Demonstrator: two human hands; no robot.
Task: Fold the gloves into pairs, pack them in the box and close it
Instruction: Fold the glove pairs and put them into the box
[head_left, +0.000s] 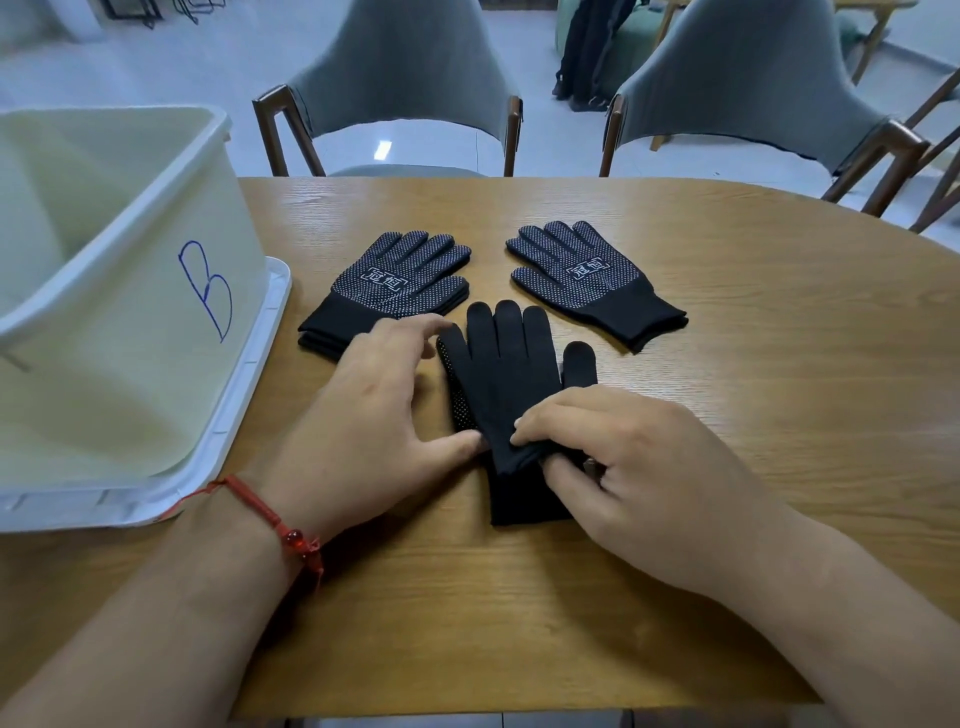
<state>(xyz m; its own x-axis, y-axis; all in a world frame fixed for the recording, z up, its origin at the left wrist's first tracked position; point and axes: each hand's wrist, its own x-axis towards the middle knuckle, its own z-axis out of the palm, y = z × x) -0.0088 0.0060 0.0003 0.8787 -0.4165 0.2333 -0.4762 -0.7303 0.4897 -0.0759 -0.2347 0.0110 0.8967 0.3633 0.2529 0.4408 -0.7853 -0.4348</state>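
The right hand's (644, 467) fingers (550, 415) are curled, pinching the middle glove's (504, 374) fabric just above its cuff. The left hand's (384, 415) fingers are spread, its thumb (457, 447) touching that glove's left edge. The glove lies flat on the tabletop (519, 597), plain side up. Beyond it lie a left stack (395, 291) and a right stack (592, 280) of dotted gloves; the open box (130, 291) stands well to its left. Pairing seems to be the step in hand; the next move likely calls for folding this glove over.

Black white-dotted gloves (400, 283), cream box (130, 291)
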